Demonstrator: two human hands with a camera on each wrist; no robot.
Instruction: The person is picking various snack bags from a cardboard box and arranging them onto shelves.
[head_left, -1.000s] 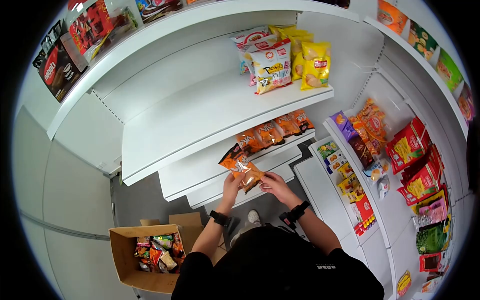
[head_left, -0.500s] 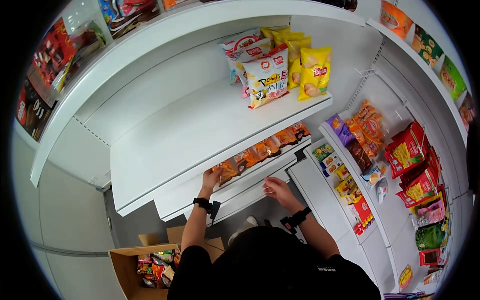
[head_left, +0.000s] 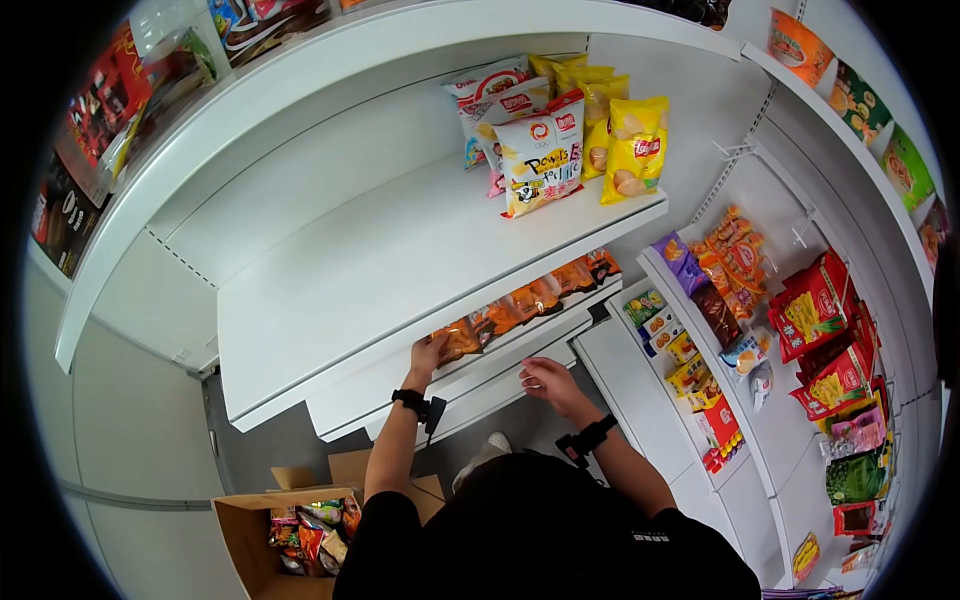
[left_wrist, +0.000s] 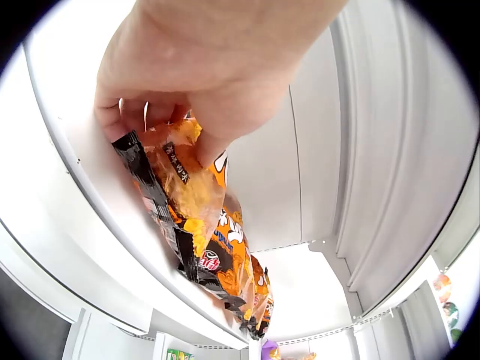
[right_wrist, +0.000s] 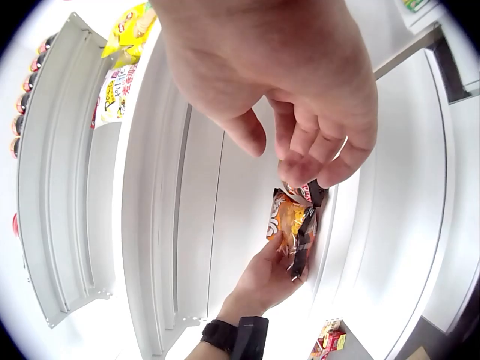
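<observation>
My left hand (head_left: 424, 358) grips the near end of an orange and black snack bag (head_left: 458, 342) on the shelf below the top one. In the left wrist view the thumb lies on the clear front of this bag (left_wrist: 184, 187), with the other fingers round its far side. Beyond it, more of the same orange bags (head_left: 535, 298) stand in a row along the shelf, partly hidden under the upper board. Apart from the bags in the head view, my right hand (head_left: 550, 385) hangs in front of the lower shelves, fingers loosely curled round nothing.
The white upper shelf (head_left: 330, 300) juts out above the row and carries white and yellow chip bags (head_left: 635, 150) at its right end. A cardboard box (head_left: 240, 545) full of snacks stands at lower left. Side shelves (head_left: 770, 440) with packaged snacks line the right.
The orange bag, earlier held by both hands before the shelves, now stands at the row's left end. My right hand has let go of it; my left still holds it. The head view has shifted.
</observation>
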